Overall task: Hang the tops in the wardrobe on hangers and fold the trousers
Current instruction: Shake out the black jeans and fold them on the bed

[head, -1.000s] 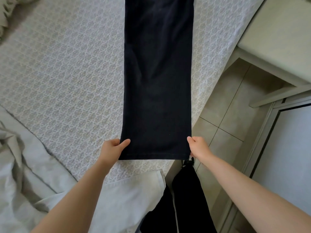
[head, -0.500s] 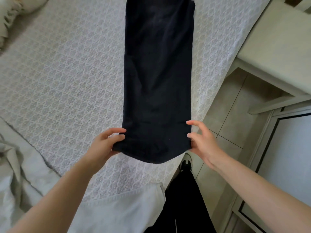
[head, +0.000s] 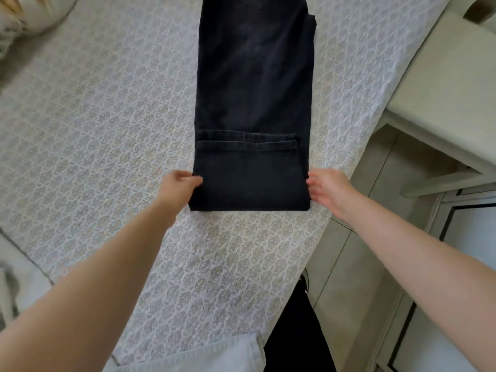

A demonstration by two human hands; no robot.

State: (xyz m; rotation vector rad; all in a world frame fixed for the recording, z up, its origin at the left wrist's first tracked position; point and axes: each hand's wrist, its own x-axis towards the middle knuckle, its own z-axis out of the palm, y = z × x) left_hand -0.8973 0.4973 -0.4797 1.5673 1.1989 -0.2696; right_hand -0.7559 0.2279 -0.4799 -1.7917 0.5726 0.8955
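- The white patterned bedspread [head: 107, 130]: its edge runs near the fold, so a sideways push may slide cloth off.
- The black denim trousers [head: 255, 89] lie on it, hem folded up.
- The left hand [head: 181, 185] pinches the fold's edge, while the right hand [head: 327, 190], fingers straight, holds nothing. An uneven pull may skew the fold.

1 pair of trousers [head: 255, 89], dark, with 2 hem edges [head: 247, 145] showing on the folded-back end. 2 hands: left hand [head: 178, 183], right hand [head: 328, 190]. 2 bare forearms [head: 107, 291]. 1 bedspread [head: 107, 130], patterned. 1 pillow [head: 16, 22], top left. 1 sheet [head: 10, 277], crumpled, far left. 1 pale garment [head: 204, 358], bottom edge. 1 black cloth [head: 295, 339], kind unclear. 1 chair [head: 442, 89], right. Floor tiles [head: 362, 277] partly hidden, no count
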